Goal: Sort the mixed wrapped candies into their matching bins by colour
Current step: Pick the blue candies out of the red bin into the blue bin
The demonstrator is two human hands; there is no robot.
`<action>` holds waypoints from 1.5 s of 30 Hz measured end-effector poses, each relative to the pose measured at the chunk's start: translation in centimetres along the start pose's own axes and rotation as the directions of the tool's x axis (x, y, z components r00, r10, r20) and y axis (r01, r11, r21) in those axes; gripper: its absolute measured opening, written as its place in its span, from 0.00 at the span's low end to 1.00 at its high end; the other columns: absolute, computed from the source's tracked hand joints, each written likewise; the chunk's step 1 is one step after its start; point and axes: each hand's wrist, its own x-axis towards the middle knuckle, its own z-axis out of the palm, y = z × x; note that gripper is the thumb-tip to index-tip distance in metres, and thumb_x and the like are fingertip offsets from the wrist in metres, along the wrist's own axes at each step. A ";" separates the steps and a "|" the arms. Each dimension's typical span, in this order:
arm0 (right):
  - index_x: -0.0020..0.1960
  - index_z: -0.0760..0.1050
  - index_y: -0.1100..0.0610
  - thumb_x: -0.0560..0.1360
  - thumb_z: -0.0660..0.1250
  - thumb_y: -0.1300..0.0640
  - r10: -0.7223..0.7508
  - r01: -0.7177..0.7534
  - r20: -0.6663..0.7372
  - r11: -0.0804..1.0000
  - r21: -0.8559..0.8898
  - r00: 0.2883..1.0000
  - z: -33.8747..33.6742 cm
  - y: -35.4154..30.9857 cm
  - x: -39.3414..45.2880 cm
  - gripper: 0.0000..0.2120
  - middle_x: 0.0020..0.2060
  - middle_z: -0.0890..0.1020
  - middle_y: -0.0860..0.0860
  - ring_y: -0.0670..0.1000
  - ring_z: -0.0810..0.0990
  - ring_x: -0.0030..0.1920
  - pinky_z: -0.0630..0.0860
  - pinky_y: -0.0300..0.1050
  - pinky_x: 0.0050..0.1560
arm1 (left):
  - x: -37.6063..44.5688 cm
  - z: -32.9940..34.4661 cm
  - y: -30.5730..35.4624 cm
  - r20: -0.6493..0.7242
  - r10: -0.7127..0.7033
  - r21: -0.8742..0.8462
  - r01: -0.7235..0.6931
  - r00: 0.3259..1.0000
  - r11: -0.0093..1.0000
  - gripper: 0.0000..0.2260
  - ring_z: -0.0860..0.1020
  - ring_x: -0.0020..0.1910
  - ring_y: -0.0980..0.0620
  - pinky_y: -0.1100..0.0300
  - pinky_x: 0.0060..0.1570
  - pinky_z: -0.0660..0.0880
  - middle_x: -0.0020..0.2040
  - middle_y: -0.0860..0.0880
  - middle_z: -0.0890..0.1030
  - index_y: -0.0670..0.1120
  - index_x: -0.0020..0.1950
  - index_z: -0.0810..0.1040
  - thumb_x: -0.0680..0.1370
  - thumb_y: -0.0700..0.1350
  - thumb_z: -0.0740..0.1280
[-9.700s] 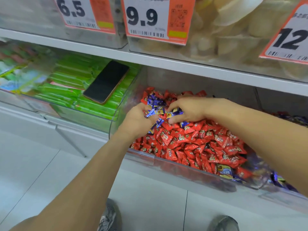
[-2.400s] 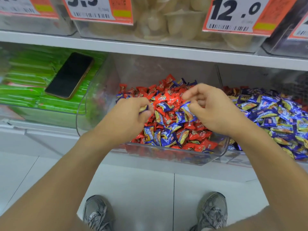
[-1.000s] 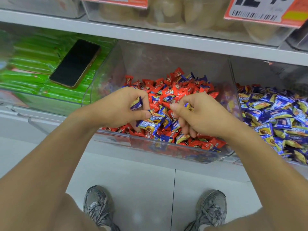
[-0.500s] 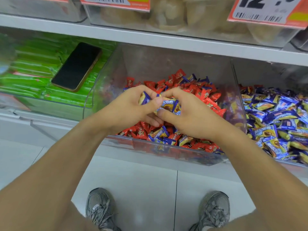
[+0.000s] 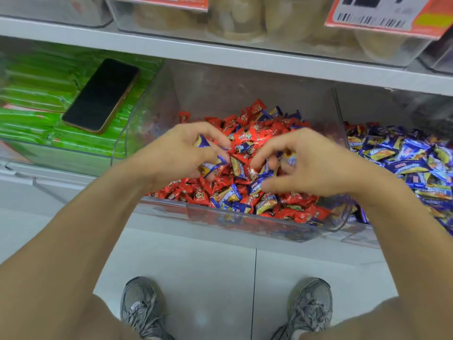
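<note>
Nearest me: two grey shoes (image 5: 139, 306) on the pale floor, forearms reaching fwd into the shelf.

Front lip of the clear centre bin (image 5: 245, 218) next. Red candies (image 5: 247, 134) fill most of it, w/ blue candies (image 5: 226, 196) mixed in, thickest along the front edge and under the hands.

Left hand (image 5: 181, 153): grip curled, holding a few blue wrappers, one poking out by the thumb, another at the fingertips. Right hand (image 5: 311, 163): grip also curled, fingers bent down into the pile, blue/yellow wrapper showing inside the curl. Count per hand, can't tell.

Step, as I read it: still picking strays out of the red bin, both hands loading up. Plenty of blue left, so early-to-mid.

Next move prob calls for carrying the handfuls rightwards over the divider to the blue bin (image 5: 402, 163), just beside the right wrist, w/o dragging reds along. Grip must stay closed in transit.

Further back left: phone (image 5: 100, 95) lying on green packs (image 5: 36, 94). Above, price tags (image 5: 387, 11).
</note>
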 end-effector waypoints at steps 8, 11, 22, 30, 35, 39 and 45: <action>0.53 0.84 0.41 0.71 0.76 0.48 0.036 0.016 0.172 0.957 -0.290 0.984 1.7 0.3 -0.3 0.11 0.45 0.73 0.44 0.40 0.71 0.44 0.71 0.42 0.45 | 0.7 1.7 -1.2 0.167 0.003 0.590 -0.102 0.986 0.801 0.11 0.77 0.36 0.56 0.61 0.38 0.74 0.39 0.53 0.81 0.52 0.43 0.81 0.73 0.58 0.70; 0.45 0.85 0.45 0.75 0.72 0.51 0.006 0.013 0.083 0.973 -0.232 0.996 2.1 0.6 -0.1 0.02 0.43 0.73 0.41 0.36 0.72 0.43 0.68 0.36 0.43 | 0.7 1.1 -1.6 0.254 0.022 0.697 -0.199 0.967 0.689 0.13 0.75 0.36 0.68 0.73 0.33 0.68 0.37 0.60 0.78 0.55 0.49 0.82 0.69 0.58 0.76; 0.43 0.81 0.43 0.67 0.78 0.44 0.069 -0.041 0.104 0.966 -0.254 0.992 1.6 0.9 0.3 0.08 0.44 0.72 0.41 0.40 0.71 0.44 0.71 0.41 0.46 | 2.3 1.2 -1.8 0.284 0.088 0.645 -0.259 0.955 0.720 0.10 0.77 0.35 0.60 0.62 0.36 0.74 0.35 0.56 0.80 0.50 0.40 0.82 0.66 0.51 0.80; 0.38 0.73 0.49 0.69 0.72 0.56 0.096 -0.100 -0.111 0.994 -0.033 0.989 0.9 0.6 -0.1 0.08 0.37 0.80 0.39 0.38 0.79 0.42 0.70 0.28 0.38 | 1.2 -1.3 -0.9 0.196 0.050 0.487 -0.141 0.979 0.862 0.10 0.77 0.25 0.61 0.72 0.25 0.66 0.27 0.56 0.79 0.47 0.40 0.79 0.70 0.51 0.77; 0.49 0.77 0.45 0.79 0.59 0.59 0.077 -0.080 -0.028 0.993 -0.092 0.997 1.3 0.5 0.0 0.12 0.38 0.81 0.48 0.43 0.72 0.28 0.68 0.33 0.30 | 0.6 -0.8 -0.4 0.145 0.086 0.435 -0.142 0.986 0.889 0.08 0.76 0.22 0.56 0.67 0.24 0.68 0.27 0.55 0.78 0.47 0.42 0.75 0.72 0.43 0.74; 0.55 0.81 0.43 0.79 0.65 0.46 0.071 -0.078 -0.038 0.965 -0.251 0.997 1.6 0.3 0.3 0.08 0.51 0.83 0.41 0.38 0.77 0.44 0.73 0.35 0.47 | 0.3 0.1 -0.3 0.224 0.113 0.341 -0.186 0.968 0.921 0.11 0.71 0.22 0.59 0.68 0.26 0.69 0.42 0.48 0.81 0.53 0.50 0.76 0.74 0.37 0.69; 0.58 0.81 0.42 0.65 0.77 0.38 0.056 -0.062 -0.026 0.892 -0.448 0.998 2.1 0.5 1.0 0.22 0.44 0.77 0.38 0.45 0.75 0.49 0.73 0.44 0.49 | 0.7 1.7 -0.9 0.349 0.128 0.449 -0.286 0.928 0.847 0.08 0.79 0.39 0.57 0.58 0.43 0.74 0.38 0.57 0.81 0.52 0.45 0.85 0.76 0.54 0.70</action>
